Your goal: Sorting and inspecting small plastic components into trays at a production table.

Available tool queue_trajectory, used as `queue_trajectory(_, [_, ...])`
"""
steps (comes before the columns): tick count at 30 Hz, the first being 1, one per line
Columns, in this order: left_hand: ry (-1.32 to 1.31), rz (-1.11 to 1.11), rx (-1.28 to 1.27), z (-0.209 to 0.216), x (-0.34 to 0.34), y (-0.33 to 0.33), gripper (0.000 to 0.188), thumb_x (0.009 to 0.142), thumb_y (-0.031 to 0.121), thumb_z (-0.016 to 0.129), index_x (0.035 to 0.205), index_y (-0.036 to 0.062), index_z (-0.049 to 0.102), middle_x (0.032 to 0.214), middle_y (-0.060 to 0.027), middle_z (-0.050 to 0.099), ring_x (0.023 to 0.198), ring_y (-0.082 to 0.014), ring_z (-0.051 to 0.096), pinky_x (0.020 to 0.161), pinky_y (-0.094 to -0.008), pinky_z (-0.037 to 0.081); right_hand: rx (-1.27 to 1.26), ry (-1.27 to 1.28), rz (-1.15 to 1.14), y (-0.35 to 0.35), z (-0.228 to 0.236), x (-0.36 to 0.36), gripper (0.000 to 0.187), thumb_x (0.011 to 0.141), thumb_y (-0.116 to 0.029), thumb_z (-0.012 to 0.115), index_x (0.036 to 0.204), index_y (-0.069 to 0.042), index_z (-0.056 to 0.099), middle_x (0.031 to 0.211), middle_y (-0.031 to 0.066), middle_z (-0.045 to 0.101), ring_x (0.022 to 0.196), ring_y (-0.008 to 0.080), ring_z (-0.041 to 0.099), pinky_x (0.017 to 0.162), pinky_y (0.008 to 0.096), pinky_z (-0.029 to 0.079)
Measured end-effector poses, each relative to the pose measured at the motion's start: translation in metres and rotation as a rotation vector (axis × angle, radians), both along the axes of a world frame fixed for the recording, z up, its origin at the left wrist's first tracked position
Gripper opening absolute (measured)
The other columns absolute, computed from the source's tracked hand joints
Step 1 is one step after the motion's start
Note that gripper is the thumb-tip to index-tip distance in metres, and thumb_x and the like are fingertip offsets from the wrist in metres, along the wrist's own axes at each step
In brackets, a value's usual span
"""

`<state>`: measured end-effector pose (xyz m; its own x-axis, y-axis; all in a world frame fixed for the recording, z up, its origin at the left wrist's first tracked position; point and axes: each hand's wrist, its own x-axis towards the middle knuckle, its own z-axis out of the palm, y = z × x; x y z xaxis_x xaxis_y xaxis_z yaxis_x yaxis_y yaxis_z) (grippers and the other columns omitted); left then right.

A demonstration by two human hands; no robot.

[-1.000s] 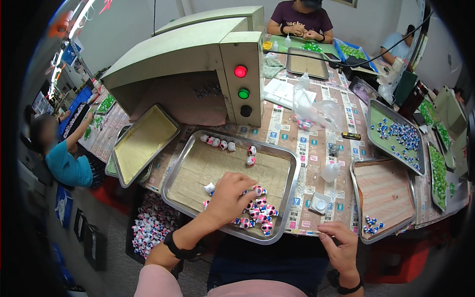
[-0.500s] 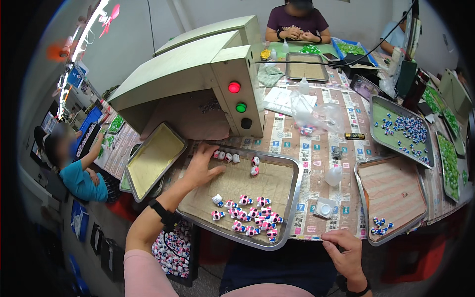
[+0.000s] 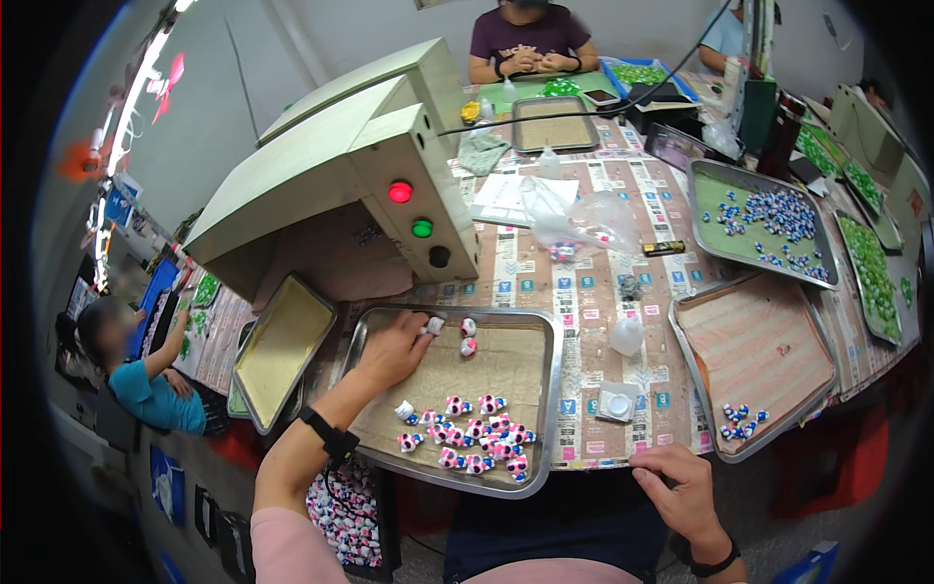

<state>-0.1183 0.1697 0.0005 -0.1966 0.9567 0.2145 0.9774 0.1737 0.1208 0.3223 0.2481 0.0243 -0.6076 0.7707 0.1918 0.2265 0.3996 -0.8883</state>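
A metal tray [image 3: 554, 380] lined with brown paper lies before me. My left hand [image 3: 394, 350] is closed at its far left, fingers curled against small white toy heads [image 3: 435, 326]; the hand hides part of that row. Just right of it, two more toy heads [image 3: 468, 346] lie apart. Nearer me is a cluster of pink, white and blue toy figures [image 3: 477, 433], with a white-topped figure [image 3: 405, 410] at its left. My right hand [image 3: 676, 487] hovers at the table's front edge, fingers loosely bent and slightly apart, with nothing visible in it.
A cream machine [image 3: 331, 175] with red and green lights stands behind the tray. A yellow-lined tray [image 3: 282, 350] leans left. To the right are a pink-lined tray [image 3: 754, 341], a green-lined tray [image 3: 720, 229] and a squeeze bottle [image 3: 626, 336]. Co-workers sit at the far side and left.
My left hand has moved from the tray's far left corner onto the row of white toy heads, now mostly covering it. My right hand stays about where it was. The view has shifted slightly.
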Motion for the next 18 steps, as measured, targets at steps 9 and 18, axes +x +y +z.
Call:
queue_trajectory(9, [-1.395, 0.407, 0.385, 0.01, -0.008, -0.017, 0.021, 0.096, 0.027, 0.052, 0.106, 0.0094, 0.057, 0.072, 0.0012, 0.056, 0.047, -0.0041, 0.043, 0.038, -0.0194, 0.031, 0.144, -0.073, -0.374, 0.033, 0.014, 0.057, 0.011, 0.078, 0.001, 0.068, 0.088, 0.001, 0.069, 0.084, 0.0119, 0.068, 0.072, 0.0233, 0.064, 0.069, 0.0291, 0.05])
queue_trajectory(18, [-2.333, 0.568, 0.504, 0.048, 0.055, -0.076, 0.033, 0.098, 0.025, 0.043, 0.125, 0.0083, 0.054, 0.09, -0.0077, 0.062, 0.062, -0.0133, 0.05, 0.043, -0.0219, 0.036, 0.318, -0.383, -0.618, 0.074, 0.007, 0.125, 0.016, 0.078, -0.001, 0.066, 0.094, 0.0, 0.068, 0.094, 0.0132, 0.066, 0.091, 0.0284, 0.061, 0.078, 0.0357, 0.049])
